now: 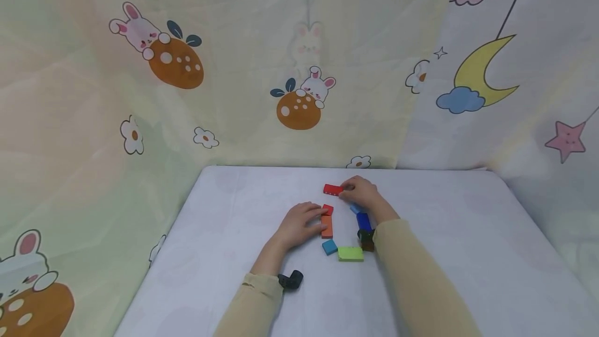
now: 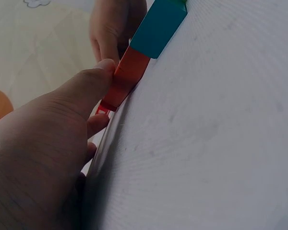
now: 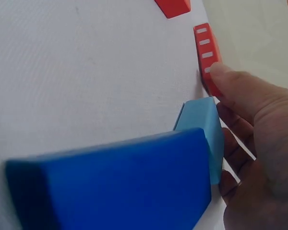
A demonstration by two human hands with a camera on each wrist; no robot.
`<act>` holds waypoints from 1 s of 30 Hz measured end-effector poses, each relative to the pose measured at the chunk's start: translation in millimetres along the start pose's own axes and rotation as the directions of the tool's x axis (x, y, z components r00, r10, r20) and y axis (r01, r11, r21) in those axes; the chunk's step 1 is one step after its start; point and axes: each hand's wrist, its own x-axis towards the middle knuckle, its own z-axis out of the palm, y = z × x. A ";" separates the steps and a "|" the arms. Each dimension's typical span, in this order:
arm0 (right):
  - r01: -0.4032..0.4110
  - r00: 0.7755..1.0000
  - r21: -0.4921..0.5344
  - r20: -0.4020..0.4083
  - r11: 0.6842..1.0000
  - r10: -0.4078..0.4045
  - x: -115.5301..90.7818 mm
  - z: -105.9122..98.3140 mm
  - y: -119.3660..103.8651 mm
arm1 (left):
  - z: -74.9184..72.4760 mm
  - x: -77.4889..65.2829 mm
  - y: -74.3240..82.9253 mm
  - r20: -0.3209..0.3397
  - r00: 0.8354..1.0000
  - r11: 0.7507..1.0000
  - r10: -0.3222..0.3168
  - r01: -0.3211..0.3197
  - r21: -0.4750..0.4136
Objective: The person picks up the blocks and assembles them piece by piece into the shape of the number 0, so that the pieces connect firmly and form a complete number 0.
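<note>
My right hand [image 1: 362,192] pinches the right end of a red block with white marks [image 1: 333,190] near the table's far side. In the right wrist view the thumb [image 3: 223,76] lies on that marked face, and a light blue block [image 3: 197,120] stands beside the fingers. My left hand [image 1: 299,223] lies along the left of an orange block [image 1: 326,227] and a small red block [image 1: 328,209]. Seen from the left wrist, the thumb [image 2: 89,86] touches the orange block's side; the other fingers are partly hidden behind.
A teal block [image 1: 329,247] and a lime green block [image 1: 350,254] lie nearer me. Along the right are a dark blue block [image 1: 363,221] and a brown block [image 1: 368,246], partly covered by the black wrist camera. A printed cloth rises behind the white table [image 1: 444,274].
</note>
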 end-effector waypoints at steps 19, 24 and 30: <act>0.099 0.993 0.035 0.057 0.995 -0.101 -18.6 -11.4 16.5 | 3.5 2.1 -4.5 -0.006 1.000 1.000 0.011 -0.011 0.000; 0.106 0.991 0.046 0.074 0.993 -0.110 -22.7 -10.7 21.8 | 3.2 0.8 -4.1 0.000 1.000 1.000 0.009 -0.009 -0.008; 0.114 0.989 0.066 0.085 0.991 -0.119 -25.3 -12.6 25.9 | 3.9 1.2 -2.1 -0.002 1.000 1.000 -0.006 0.006 -0.011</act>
